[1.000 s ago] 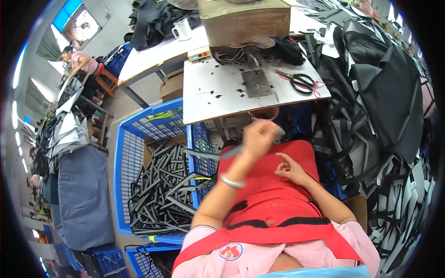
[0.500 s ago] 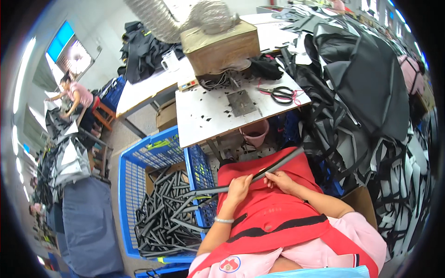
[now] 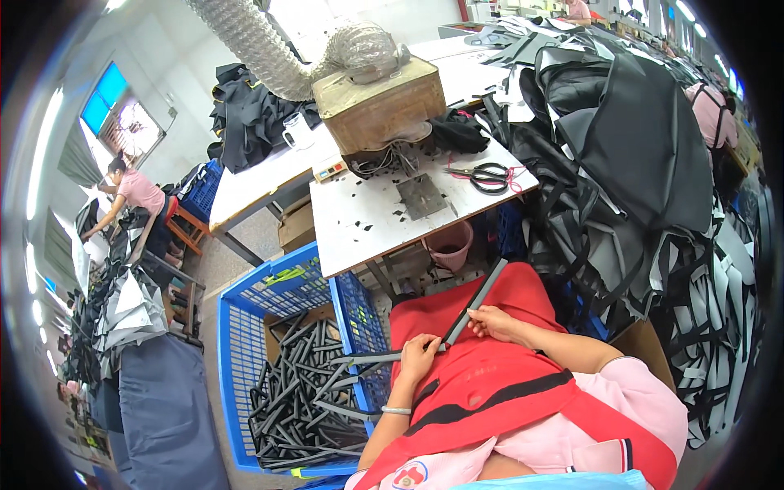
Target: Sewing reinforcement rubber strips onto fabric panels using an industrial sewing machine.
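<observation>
My left hand [image 3: 418,358] is closed on a grey and black strip [image 3: 488,286] above the red apron [image 3: 490,367] on my lap. My right hand [image 3: 492,323] pinches the same strip farther up, thumb and fingers together. From the right hand the strip's free end slants up and away. It bends at the left hand, and a grey length runs left from there over the rim of a blue plastic basket [image 3: 231,359]. Inside the basket lies a tangled heap of similar short grey strips [image 3: 302,400].
Ahead stands a white worktable [image 3: 359,245] with a boxy machine [image 3: 384,114], black scraps and scissors [image 3: 488,177]. A pink bucket [image 3: 451,247] sits beneath it. Black sheet material [image 3: 645,147] is piled at the right. Another person [image 3: 139,192] works at the far left.
The strip's free end has swung to the left and points more steeply away. The strip now bends sharply at my left hand. Both hands keep hold, and the whole view has shifted slightly.
</observation>
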{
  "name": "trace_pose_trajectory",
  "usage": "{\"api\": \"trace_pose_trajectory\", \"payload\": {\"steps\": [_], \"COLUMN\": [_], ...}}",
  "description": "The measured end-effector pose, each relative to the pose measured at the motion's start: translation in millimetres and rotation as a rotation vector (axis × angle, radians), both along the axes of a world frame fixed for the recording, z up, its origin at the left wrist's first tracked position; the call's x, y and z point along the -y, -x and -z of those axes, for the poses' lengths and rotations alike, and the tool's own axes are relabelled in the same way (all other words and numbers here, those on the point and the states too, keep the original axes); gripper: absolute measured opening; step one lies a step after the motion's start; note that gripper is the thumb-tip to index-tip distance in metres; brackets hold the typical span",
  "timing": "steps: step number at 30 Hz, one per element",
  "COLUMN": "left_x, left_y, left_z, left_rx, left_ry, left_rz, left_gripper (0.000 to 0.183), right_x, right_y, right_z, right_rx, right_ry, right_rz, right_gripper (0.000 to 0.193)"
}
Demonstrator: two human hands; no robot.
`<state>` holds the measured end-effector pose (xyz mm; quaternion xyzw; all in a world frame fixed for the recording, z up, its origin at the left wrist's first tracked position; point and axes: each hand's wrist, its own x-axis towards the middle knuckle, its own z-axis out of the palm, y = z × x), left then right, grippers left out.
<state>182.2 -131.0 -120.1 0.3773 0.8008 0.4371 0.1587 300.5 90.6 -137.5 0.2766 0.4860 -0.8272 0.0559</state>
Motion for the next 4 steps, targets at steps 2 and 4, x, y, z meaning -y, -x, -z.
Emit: {"api": "trace_pose_trajectory", "payload": {"steps": [2, 4], "left_x": [1.3, -0.9], "left_y": [-0.9, 0.9], "left_z": [-4.7, -11.2], "left_rx": [0.013, -0.055], "left_ry": [0.038, 0.077], "left_rz": [0.012, 0.091], "left_gripper": [0.024, 0.025], "right_x": [-1.4, -4.2], "right_y": [-0.1, 0.4], "right_z": [4.2, 8.5], "right_rx": [-0.013, -0.036], "right_ry": [-0.004, -0.002], "right_rz": [-0.004, -0.009], "right_gripper": [0.024, 0.025]}}
